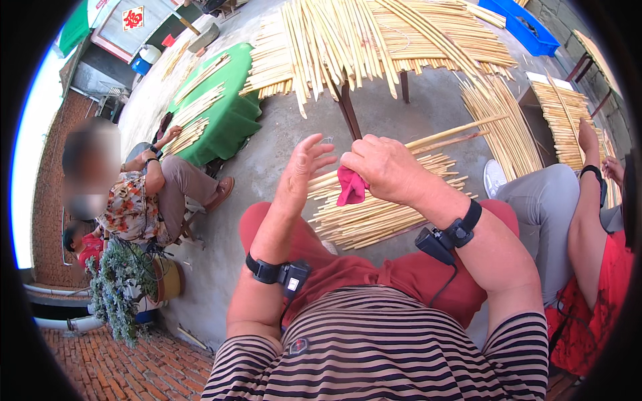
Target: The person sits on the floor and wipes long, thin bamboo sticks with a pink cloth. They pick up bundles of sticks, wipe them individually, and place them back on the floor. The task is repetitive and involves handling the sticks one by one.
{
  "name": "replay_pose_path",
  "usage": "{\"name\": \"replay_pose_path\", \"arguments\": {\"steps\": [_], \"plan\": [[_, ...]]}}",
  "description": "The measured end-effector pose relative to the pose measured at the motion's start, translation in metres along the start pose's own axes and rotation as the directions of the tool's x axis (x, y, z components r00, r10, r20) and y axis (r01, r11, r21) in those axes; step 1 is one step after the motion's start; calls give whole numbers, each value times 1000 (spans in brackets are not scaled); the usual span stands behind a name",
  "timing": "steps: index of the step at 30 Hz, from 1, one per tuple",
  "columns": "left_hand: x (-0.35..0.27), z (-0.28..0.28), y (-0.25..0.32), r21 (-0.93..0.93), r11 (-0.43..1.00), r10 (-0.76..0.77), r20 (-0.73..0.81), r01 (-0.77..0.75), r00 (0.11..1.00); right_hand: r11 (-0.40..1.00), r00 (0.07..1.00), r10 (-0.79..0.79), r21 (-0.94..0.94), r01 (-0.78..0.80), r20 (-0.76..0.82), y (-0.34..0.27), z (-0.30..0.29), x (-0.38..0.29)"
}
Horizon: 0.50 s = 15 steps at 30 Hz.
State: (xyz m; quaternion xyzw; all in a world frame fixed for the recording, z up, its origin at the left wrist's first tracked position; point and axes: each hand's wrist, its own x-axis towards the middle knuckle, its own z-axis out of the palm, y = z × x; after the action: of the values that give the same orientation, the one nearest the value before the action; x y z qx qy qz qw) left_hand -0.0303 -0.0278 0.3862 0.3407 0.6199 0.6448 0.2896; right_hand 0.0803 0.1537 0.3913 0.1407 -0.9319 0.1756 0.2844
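Observation:
My right hand [383, 168] is closed on a crumpled dark pink cloth [352, 186], which hangs below its fingers. Just left of it, my left hand [303, 170] is raised with its fingers apart and nothing in it. Beneath both hands lies a low pile of peeled wooden sticks [371, 223]. Two longer sticks [454, 134] extend rightward from behind my right hand; whether that hand also touches them I cannot tell. Farther ahead, many pale sticks [341, 45] are heaped on a dark-legged stand, some jutting over its near edge.
A person [133, 200] sits at left by a green-covered table [220, 120] bearing sticks. Another person's arm [589, 140] is at right over a stick-covered surface [559, 120]. A stick bundle [501, 125] leans nearby. A blue crate [521, 27] stands back right, a potted plant [120, 290] lower left.

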Motion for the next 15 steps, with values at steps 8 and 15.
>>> {"name": "replay_pose_path", "arguments": {"steps": [8, 15], "plan": [[-20, 22, 5, 634, 719, -478, 154, 285, 865, 989, 991, -72, -118, 85, 112, -4, 26, -28], [-50, 2, 4, 671, 727, -415, 258, 148, 872, 999, 989, -40, 3, 40, 141, -15, 23, -53]]}}
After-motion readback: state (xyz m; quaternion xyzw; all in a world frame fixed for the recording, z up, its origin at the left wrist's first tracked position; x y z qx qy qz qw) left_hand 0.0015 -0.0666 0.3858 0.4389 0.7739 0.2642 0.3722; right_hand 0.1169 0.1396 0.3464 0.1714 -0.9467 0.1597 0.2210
